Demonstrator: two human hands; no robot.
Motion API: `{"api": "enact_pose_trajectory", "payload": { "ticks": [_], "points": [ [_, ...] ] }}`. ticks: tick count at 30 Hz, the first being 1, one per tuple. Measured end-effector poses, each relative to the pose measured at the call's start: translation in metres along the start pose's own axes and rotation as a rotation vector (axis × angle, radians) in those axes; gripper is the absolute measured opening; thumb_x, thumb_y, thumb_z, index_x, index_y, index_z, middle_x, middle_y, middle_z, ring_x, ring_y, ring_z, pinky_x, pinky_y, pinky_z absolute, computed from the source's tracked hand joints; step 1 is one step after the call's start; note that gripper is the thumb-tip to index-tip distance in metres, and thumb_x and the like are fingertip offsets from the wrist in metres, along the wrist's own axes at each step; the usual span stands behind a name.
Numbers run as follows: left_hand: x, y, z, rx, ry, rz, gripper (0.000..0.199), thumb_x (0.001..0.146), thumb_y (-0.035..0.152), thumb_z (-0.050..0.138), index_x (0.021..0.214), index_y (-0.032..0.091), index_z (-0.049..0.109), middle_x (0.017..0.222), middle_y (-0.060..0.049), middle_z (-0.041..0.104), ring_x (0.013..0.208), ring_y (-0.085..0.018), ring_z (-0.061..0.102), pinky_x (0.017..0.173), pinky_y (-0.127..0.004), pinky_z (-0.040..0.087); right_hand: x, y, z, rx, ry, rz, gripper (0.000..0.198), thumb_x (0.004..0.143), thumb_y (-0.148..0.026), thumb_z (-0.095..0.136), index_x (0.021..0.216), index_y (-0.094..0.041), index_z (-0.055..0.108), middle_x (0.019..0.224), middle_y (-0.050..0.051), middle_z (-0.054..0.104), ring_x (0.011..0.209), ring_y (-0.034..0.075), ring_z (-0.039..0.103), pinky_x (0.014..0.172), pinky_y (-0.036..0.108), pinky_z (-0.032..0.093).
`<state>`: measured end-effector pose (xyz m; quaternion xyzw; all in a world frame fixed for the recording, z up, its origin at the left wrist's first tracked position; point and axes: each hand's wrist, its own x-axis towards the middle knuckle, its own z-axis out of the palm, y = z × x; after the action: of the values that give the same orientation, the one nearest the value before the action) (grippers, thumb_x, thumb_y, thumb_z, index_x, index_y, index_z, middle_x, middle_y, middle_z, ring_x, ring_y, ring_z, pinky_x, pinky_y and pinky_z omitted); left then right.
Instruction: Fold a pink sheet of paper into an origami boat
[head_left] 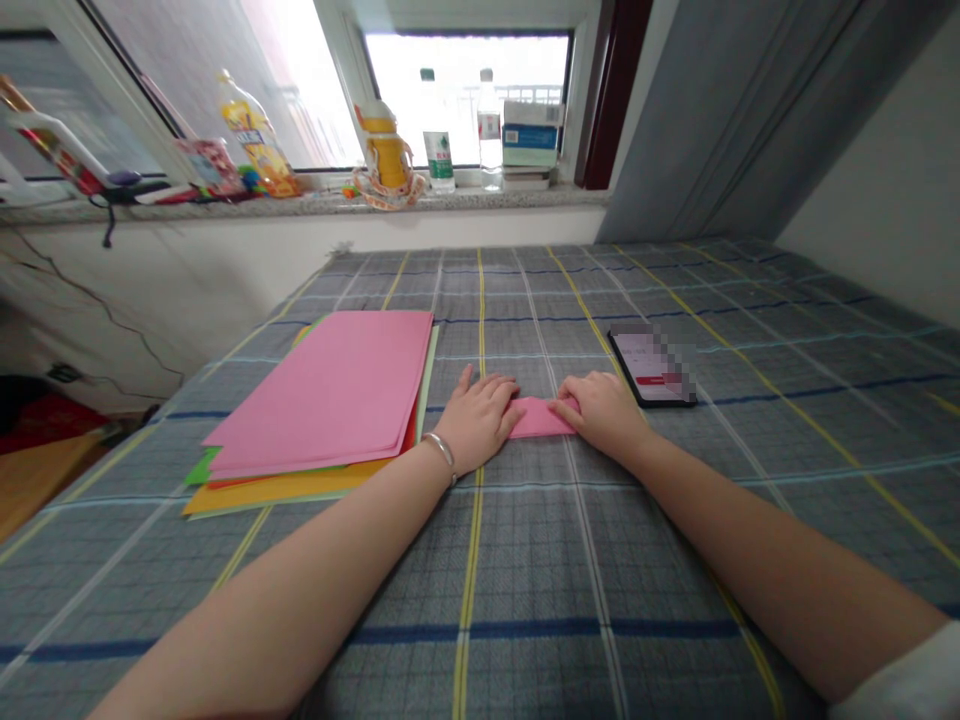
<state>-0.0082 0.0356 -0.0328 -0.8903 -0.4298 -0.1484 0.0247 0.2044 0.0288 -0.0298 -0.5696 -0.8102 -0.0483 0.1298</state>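
pink paper | left fingers spread at left edge | right fingers pinching right edge | open cloth nearside

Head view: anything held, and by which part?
Small pink paper: left hand on its left end, right hand on its right end; pinch or press, unclear.

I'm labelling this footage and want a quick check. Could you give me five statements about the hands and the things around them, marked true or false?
1. The left hand and right hand both touch the small pink paper. True.
2. The bracelet is on the right wrist. False: it is on the left.
3. The top sheet of the stack is green. False: it is pink.
4. The yellow cup stands on the windowsill. True.
5. The phone lies screen down. False: its screen faces up.
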Motion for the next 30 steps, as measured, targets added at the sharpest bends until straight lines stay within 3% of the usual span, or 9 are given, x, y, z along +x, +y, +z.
{"api": "enact_pose_trajectory", "payload": {
  "ticks": [4, 13, 19, 30],
  "points": [
    [-0.001, 0.004, 0.002, 0.034, -0.097, 0.035, 0.046, 0.098, 0.040, 0.027, 0.137, 0.018, 0.040, 0.145, -0.006, 0.041, 0.136, -0.025, 0.033, 0.114, -0.052, 0.015, 0.000, 0.002, -0.002, -0.017, -0.017, -0.074, 0.037, 0.083, -0.055, 0.052, 0.089, -0.020, 0.063, 0.083, 0.007, 0.067, 0.084, 0.025, 0.057, 0.078, 0.035, 0.034],
    [0.001, 0.004, 0.002, 0.065, -0.226, -0.006, 0.062, 0.095, 0.052, 0.028, 0.147, 0.019, 0.023, 0.153, -0.005, 0.025, 0.141, -0.028, 0.021, 0.113, -0.051, 0.019, 0.003, 0.004, 0.002, -0.065, -0.011, -0.062, 0.064, 0.064, -0.080, 0.052, 0.085, -0.021, 0.062, 0.076, 0.008, 0.065, 0.078, 0.026, 0.057, 0.077, 0.036, 0.034],
    [0.003, 0.004, 0.000, 0.063, -0.281, -0.026, 0.064, 0.094, 0.053, 0.031, 0.148, 0.021, 0.019, 0.154, -0.006, 0.021, 0.142, -0.029, 0.016, 0.112, -0.053, 0.017, 0.004, 0.007, 0.000, -0.048, -0.033, -0.051, 0.062, 0.061, -0.080, 0.057, 0.083, -0.022, 0.060, 0.076, 0.007, 0.065, 0.080, 0.026, 0.057, 0.080, 0.036, 0.035],
    [0.000, -0.003, 0.001, -0.014, -0.268, -0.011, 0.064, 0.091, 0.052, 0.039, 0.146, 0.021, 0.026, 0.152, -0.011, 0.025, 0.140, -0.034, 0.020, 0.109, -0.058, 0.019, 0.005, 0.021, 0.000, 0.034, -0.098, -0.030, 0.046, 0.065, -0.063, 0.067, 0.084, -0.022, 0.060, 0.077, 0.005, 0.064, 0.079, 0.025, 0.056, 0.077, 0.036, 0.036]
  ]
}}
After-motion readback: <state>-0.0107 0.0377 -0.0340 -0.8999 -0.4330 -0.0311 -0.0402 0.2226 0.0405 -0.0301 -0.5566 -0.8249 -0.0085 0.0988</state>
